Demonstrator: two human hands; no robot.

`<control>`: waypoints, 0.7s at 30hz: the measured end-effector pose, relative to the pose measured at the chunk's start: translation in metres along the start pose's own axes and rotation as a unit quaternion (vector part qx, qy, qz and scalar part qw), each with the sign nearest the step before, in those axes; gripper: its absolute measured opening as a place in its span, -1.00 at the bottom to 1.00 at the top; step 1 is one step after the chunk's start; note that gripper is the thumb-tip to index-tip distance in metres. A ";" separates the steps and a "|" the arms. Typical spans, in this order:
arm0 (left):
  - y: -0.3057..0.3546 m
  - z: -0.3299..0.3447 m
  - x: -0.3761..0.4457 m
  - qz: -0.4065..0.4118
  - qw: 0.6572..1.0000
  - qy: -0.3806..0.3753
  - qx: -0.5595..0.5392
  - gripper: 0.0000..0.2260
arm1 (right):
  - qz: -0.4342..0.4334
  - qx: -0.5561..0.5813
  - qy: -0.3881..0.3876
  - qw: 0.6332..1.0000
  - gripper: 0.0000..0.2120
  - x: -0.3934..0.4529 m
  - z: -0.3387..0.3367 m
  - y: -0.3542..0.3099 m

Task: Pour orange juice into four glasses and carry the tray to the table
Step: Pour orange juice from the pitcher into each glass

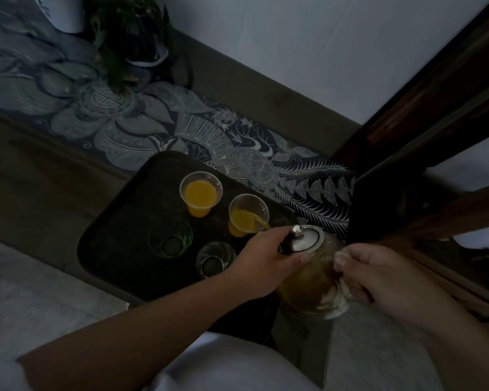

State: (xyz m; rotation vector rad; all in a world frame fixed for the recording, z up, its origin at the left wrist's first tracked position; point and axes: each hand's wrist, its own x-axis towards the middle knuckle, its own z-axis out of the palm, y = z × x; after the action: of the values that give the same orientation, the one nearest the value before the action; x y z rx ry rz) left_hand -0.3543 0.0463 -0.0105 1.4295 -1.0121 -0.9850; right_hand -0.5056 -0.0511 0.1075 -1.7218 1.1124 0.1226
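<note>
1. My right hand (pixel 378 275) grips the handle of the glass jug (pixel 314 280), fingers curled round it.
2. My left hand (pixel 261 263) steadies the jug; its fingers rest by the metal lid (pixel 308 238), which the thumb presses.
3. Jug is tilted, juice streaming into the second glass (pixel 247 214).
4. 2 empty glasses (pixel 171 239) (pixel 215 258) stand nearer on the dark tray (pixel 119 235).
5. The far glass (pixel 200 193) is filled.
6. Tray sits on the worktop (pixel 40 179), patterned runner (pixel 158 131) and plant (pixel 127 38) beyond.
</note>
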 end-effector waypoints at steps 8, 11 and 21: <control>0.001 -0.001 -0.001 0.003 1.000 0.000 -0.002 -0.74 | -0.007 -0.017 -0.006 1.000 -0.74 0.002 -0.001 0.001; 0.001 -0.002 -0.001 0.000 1.000 -0.001 0.000 -0.73 | -0.011 -0.012 -0.006 1.000 -0.72 0.002 0.000 0.001; 0.002 -0.003 -0.001 -0.011 1.000 -0.003 -0.006 -0.74 | -0.029 -0.031 -0.004 0.999 -0.73 0.005 -0.001 0.003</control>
State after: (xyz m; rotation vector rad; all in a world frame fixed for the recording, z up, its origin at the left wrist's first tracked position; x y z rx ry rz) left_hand -0.3517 0.0485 -0.0083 1.4310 -0.9944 -1.0100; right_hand -0.5049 -0.0545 0.1033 -1.8061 1.0621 0.1298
